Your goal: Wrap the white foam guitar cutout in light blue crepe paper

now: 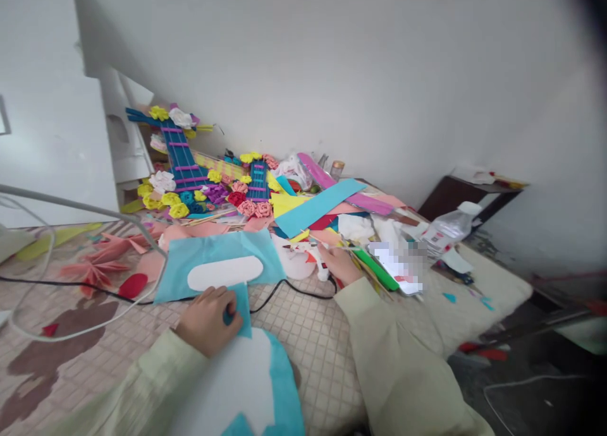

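My left hand (207, 319) is closed in a pinch on a small piece of light blue paper (241, 309) near the front of the table. Just beyond it lies a larger light blue sheet (213, 256) with a white oval shape (225, 273) on it. A white and blue cut-out (246, 385) lies under my left wrist. My right hand (339, 263) reaches into the pile of papers at the centre and is closed around a white glue gun (318, 259), whose black cord (284, 284) runs leftward across the table.
Paper flowers and blue ladder-like frames (190, 170) stand at the back. Coloured paper strips (317, 205), a plastic bottle (446, 229) and pink origami (99, 265) crowd the checked tablecloth. A white cable (85, 208) arches at the left. A dark side table (455, 196) stands at right.
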{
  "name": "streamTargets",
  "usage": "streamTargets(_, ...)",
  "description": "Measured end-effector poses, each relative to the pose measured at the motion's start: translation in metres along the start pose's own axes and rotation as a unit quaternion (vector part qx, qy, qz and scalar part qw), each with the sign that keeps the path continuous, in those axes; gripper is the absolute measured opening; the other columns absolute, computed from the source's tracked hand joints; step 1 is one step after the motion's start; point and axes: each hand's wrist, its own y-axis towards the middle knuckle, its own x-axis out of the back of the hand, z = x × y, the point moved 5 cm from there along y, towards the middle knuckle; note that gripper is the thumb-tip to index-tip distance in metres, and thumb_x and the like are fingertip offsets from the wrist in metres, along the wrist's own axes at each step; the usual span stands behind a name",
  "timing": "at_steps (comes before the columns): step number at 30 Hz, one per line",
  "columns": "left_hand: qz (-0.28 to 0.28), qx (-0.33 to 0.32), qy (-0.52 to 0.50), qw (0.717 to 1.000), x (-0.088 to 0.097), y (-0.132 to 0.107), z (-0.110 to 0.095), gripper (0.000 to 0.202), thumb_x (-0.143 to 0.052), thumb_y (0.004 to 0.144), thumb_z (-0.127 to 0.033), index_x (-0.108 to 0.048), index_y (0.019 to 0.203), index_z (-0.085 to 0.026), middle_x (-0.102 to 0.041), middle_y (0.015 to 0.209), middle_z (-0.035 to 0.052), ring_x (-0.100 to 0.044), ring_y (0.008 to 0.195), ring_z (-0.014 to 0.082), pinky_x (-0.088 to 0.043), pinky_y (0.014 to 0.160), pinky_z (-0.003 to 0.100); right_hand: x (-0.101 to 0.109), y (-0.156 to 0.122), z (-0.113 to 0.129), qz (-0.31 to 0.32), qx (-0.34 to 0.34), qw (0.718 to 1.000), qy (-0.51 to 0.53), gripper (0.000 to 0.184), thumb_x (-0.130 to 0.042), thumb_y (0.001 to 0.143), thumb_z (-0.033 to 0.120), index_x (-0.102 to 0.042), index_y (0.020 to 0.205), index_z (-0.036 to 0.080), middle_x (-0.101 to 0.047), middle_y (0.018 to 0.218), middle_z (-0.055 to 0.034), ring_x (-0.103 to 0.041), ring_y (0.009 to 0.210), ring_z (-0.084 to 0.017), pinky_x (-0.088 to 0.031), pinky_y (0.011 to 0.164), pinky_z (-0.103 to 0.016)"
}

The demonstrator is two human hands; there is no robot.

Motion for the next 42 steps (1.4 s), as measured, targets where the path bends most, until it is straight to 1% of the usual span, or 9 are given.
streamTargets(4, -0.017, -0.02, 0.0, 1.0, 0.001, 0.001, 0.001, 0.008, -0.046, 0.067, -0.019, -0.044, 0.059, -0.02, -0.058, 0.065, 0.0057, -0.053, 0.069, 0.0224, -0.041, 0.066, 0.036, 0.04, -0.012, -0.008, -0.05, -0.001, 0.989, -0.141, 0.033, -0.046, 0.085, 0.038, -0.063, 0.067, 0.016, -0.066, 0.075, -0.0065, -0.061, 0.078, -0.019, -0.042, 0.067, -0.028)
streamTargets(8, -0.024, -0.03, 0.001, 0.999, 0.0, 0.001, 0.001, 0.008, -0.046, 0.067, -0.02, -0.046, 0.059, -0.02, -0.058, 0.064, 0.0052, -0.053, 0.068, 0.0214, -0.041, 0.065, 0.035, 0.077, -0.03, -0.036, -0.102, -0.036, 0.964, -0.243, 0.02, -0.052, 0.078, 0.033, -0.064, 0.071, 0.017, -0.066, 0.077, -0.0092, -0.06, 0.078, -0.022, -0.035, 0.059, -0.027)
streamTargets(15, -0.042, -0.04, -0.004, 0.998, 0.003, -0.001, 0.001, 0.008, -0.046, 0.066, -0.02, -0.047, 0.058, -0.019, -0.057, 0.062, 0.0047, -0.051, 0.064, 0.0197, -0.04, 0.062, 0.033, 0.081, -0.056, -0.078, -0.089, -0.042, 0.945, -0.313, 0.012, -0.054, 0.075, 0.023, -0.063, 0.069, 0.017, -0.066, 0.069, -0.0049, -0.06, 0.068, -0.017, -0.034, 0.056, -0.025)
streamTargets(19, -0.057, -0.046, -0.013, 0.997, 0.005, 0.0, -0.001, 0.009, -0.046, 0.066, -0.02, -0.046, 0.057, -0.02, -0.057, 0.061, 0.0039, -0.05, 0.061, 0.0179, -0.04, 0.061, 0.032, 0.094, -0.078, -0.08, -0.1, -0.036, 0.942, -0.319, 0.012, -0.05, 0.075, 0.022, -0.059, 0.068, 0.018, -0.065, 0.068, -0.005, -0.059, 0.066, -0.018, -0.036, 0.056, -0.026)
streamTargets(24, -0.044, -0.041, -0.019, 0.998, 0.005, -0.002, -0.004, 0.01, -0.048, 0.067, -0.023, -0.045, 0.058, -0.021, -0.056, 0.061, 0.0037, -0.05, 0.063, 0.0189, -0.041, 0.065, 0.034, 0.113, -0.129, -0.068, -0.137, -0.042, 0.942, -0.304, 0.022, -0.038, 0.08, 0.033, -0.053, 0.077, 0.018, -0.063, 0.071, -0.0088, -0.058, 0.064, -0.022, -0.04, 0.057, -0.032)
streamTargets(27, -0.035, -0.027, -0.024, 0.999, 0.004, -0.002, -0.004, 0.008, -0.048, 0.066, -0.022, -0.046, 0.059, -0.02, -0.056, 0.063, 0.0037, -0.049, 0.065, 0.0189, -0.041, 0.066, 0.034, 0.09, -0.159, -0.046, -0.138, 0.012, 0.972, -0.189, 0.026, -0.036, 0.081, 0.043, -0.05, 0.086, 0.021, -0.061, 0.07, -0.0038, -0.058, 0.06, -0.019, -0.044, 0.056, -0.03)
streamTargets(30, -0.036, -0.022, -0.028, 0.999, 0.004, -0.003, -0.004, 0.006, -0.048, 0.066, -0.021, -0.047, 0.06, -0.019, -0.055, 0.064, 0.0035, -0.049, 0.065, 0.0182, -0.041, 0.068, 0.034, 0.039, -0.183, -0.022, -0.057, 0.071, 0.99, -0.103, 0.024, -0.033, 0.086, 0.041, -0.048, 0.087, 0.022, -0.061, 0.067, -0.0015, -0.059, 0.058, -0.017, -0.046, 0.055, -0.027)
streamTargets(34, -0.03, -0.034, -0.041, 0.998, 0.004, -0.005, -0.004, 0.004, -0.049, 0.065, -0.021, -0.048, 0.061, -0.019, -0.054, 0.065, 0.0027, -0.048, 0.066, 0.0169, -0.041, 0.07, 0.033, -0.014, -0.196, -0.002, 0.039, 0.132, 0.987, -0.085, 0.022, -0.028, 0.091, 0.035, -0.046, 0.093, 0.022, -0.062, 0.063, 0.0009, -0.06, 0.052, -0.015, -0.043, 0.049, -0.025)
streamTargets(42, -0.021, -0.046, -0.061, 0.997, 0.004, -0.007, -0.002, 0.014, -0.053, 0.066, -0.03, -0.048, 0.063, -0.018, -0.053, 0.066, 0.003, -0.047, 0.067, 0.0167, -0.041, 0.07, 0.033, -0.036, -0.188, 0.004, 0.098, 0.182, 0.969, -0.136, 0.022, -0.029, 0.091, 0.035, -0.046, 0.087, 0.022, -0.06, 0.056, 0.0018, -0.059, 0.048, -0.016, -0.039, 0.047, -0.026)
